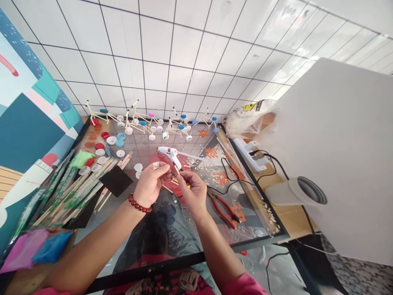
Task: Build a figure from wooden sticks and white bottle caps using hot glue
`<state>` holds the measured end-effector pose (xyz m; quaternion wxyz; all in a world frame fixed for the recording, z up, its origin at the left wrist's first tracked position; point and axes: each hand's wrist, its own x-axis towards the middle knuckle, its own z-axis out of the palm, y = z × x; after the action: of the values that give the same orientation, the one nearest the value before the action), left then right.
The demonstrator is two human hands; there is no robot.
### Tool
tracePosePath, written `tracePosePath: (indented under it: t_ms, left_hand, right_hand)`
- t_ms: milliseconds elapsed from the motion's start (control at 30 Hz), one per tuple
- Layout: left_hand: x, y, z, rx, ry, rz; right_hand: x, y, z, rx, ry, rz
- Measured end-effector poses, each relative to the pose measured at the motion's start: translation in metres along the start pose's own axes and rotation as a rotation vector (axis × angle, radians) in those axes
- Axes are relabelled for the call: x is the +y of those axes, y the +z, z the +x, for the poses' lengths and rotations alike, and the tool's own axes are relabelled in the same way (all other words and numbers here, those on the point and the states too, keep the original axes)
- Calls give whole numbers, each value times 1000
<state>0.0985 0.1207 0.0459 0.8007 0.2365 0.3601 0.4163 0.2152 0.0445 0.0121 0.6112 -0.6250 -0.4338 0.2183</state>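
Position of work: the short pale stick (176, 168) is above the middle of the glass-topped table (184, 262), between the two hands.

Right hand (194, 189): thumb and forefinger are clamped on the lower end of the stick. Left hand (152, 177): thumb and fingertips are drawn close together just beside the stick; whether they close on anything cannot be told. The hands are near each other, with a narrow gap between.

Surroundings: the white glue gun (169, 153) lies just beyond the hands, nozzle toward the left edge. Stick-and-cap frames (143, 123) stand along the far edge. Loose bottle caps (111, 140) lie toward the far left corner; bundled wooden sticks (76, 188) lie along the left edge. The red-handled pliers (224, 209) rest near the right edge.

Step in hand: judged to be fingertip handling of one small stick. Next move: likely calls for a steady right pinch and careful alignment by the left fingertips, clear of the nozzle.
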Motion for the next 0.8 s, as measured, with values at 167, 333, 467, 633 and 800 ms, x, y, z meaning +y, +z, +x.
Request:
tracePosePath:
  t_ms: [167, 333, 467, 633, 800]
  left_hand:
    - [-7, 2, -3, 17, 6, 39]
    - [-12, 8, -9, -85, 66, 120]
    - [-12, 9, -11, -87, 71, 135]
    - [-13, 8, -9, -50, 62, 97]
    - [-14, 8, -10, -4, 63, 91]
  right_hand:
    - [-1, -4, 1, 57, -153, -154]
    - [5, -6, 0, 79, -383, -355]
    - [11, -4, 0, 110, -519, -416]
    - [12, -3, -1, 115, -557, -415]
    - [8, -4, -1, 105, -574, -401]
